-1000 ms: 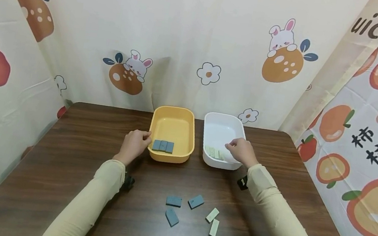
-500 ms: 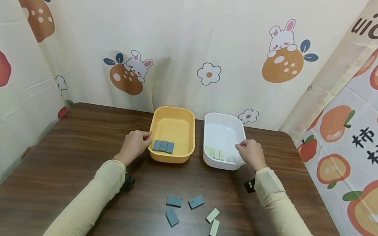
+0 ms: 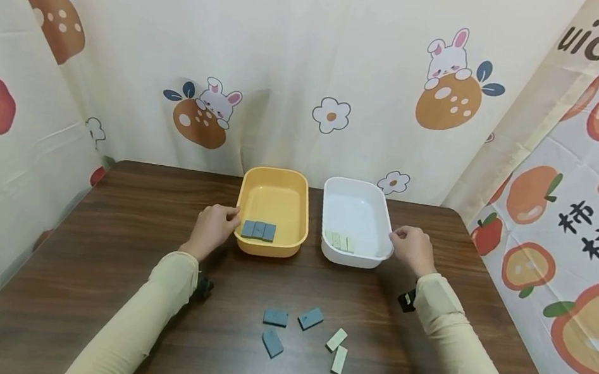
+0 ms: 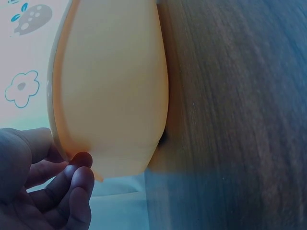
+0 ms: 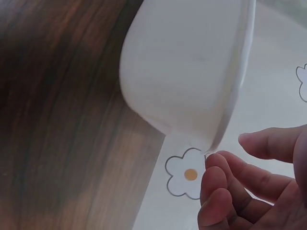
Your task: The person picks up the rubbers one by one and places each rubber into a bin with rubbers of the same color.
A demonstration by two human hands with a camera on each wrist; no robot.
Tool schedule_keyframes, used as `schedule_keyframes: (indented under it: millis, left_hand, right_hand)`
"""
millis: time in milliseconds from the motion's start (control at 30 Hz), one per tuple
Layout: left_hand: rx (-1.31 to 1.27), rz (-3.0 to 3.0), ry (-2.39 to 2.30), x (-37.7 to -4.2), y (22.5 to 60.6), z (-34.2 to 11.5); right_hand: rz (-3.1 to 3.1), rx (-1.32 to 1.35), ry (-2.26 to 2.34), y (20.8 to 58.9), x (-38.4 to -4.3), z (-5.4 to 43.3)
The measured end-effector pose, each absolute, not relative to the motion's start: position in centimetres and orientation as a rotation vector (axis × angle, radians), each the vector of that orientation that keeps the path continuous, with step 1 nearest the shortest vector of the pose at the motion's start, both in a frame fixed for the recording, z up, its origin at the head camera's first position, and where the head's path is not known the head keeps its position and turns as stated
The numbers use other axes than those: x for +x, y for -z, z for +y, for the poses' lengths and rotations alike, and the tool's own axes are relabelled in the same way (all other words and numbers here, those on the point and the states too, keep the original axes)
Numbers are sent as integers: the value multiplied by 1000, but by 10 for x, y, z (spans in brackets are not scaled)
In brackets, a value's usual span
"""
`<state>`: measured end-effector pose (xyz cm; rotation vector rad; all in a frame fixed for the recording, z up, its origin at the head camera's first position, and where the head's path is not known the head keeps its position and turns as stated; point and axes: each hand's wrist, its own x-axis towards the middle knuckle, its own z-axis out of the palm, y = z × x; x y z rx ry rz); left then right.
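Note:
My left hand (image 3: 211, 230) pinches the left rim of the yellow plastic bin (image 3: 275, 199) between thumb and fingers, as the left wrist view also shows. A row of blue rectangular tiles (image 3: 259, 231) lies inside near that bin's front wall. At the right rim of the white plastic bin (image 3: 355, 209) is my right hand (image 3: 415, 250). In the right wrist view its thumb (image 5: 261, 143) stands apart from the fingers (image 5: 216, 179), which are close to the rim; contact is hard to tell. Pale green tiles (image 3: 339, 242) stand side by side at the white bin's front left.
On the brown wooden table (image 3: 154, 320), nearer to me, lie loose blue tiles (image 3: 276, 318) and two pale green tiles (image 3: 336, 340). Printed curtains (image 3: 306, 54) enclose the back and sides, close behind both bins.
My right hand has drawn back rightward from inside the white bin to its right rim. The left hand has stayed on the yellow bin, and the loose tiles lie as before.

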<state>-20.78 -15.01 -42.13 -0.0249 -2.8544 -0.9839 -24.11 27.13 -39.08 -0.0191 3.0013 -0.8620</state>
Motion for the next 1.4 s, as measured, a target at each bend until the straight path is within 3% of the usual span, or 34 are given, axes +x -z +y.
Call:
schedule_keyframes:
  millis: [1400]
  left_hand:
    - [-20,-2760,937,-204,419,-144]
  right_hand:
    - [2871,49,946,415,-241,281]
